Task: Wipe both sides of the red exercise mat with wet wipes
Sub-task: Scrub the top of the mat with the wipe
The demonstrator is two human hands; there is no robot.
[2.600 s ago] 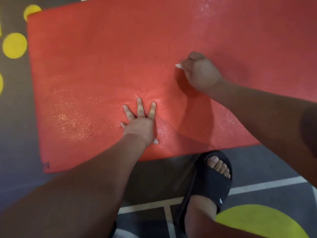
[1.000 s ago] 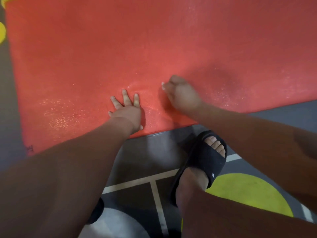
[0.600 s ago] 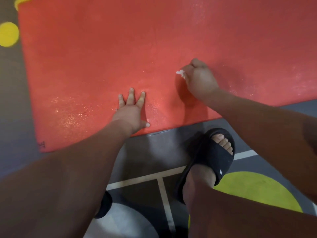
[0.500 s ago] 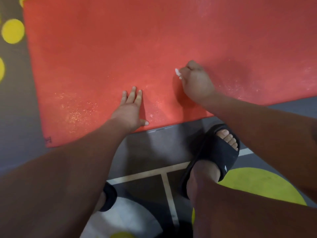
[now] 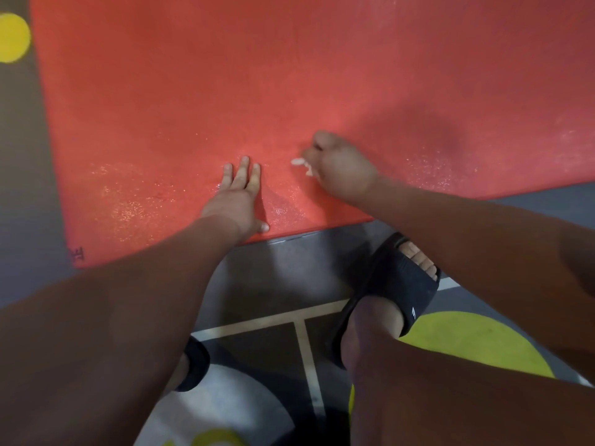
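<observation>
Wiping red mat (image 5: 289,75) on the floor (image 5: 267,272), near edge: my right hand (image 5: 341,170) fisted around a bunched wet wipe (image 5: 299,162), my left hand (image 5: 240,196) flat, fingers straight, pinning the mat; better to use overlapping strokes, firm pressure, mat held steady

Dark grey floor (image 5: 257,278) with painted markings. On it a red mat (image 5: 225,75), flat under the left fingers (image 5: 245,170) and spreading far beyond them. Nearer than the fingers: pale lines (image 5: 303,346), black sandal (image 5: 399,284), big yellow circle (image 5: 476,342), second sandal (image 5: 193,365) lower left. A small yellow circle (image 5: 13,37) far left of fingers, off the mat edge.
</observation>
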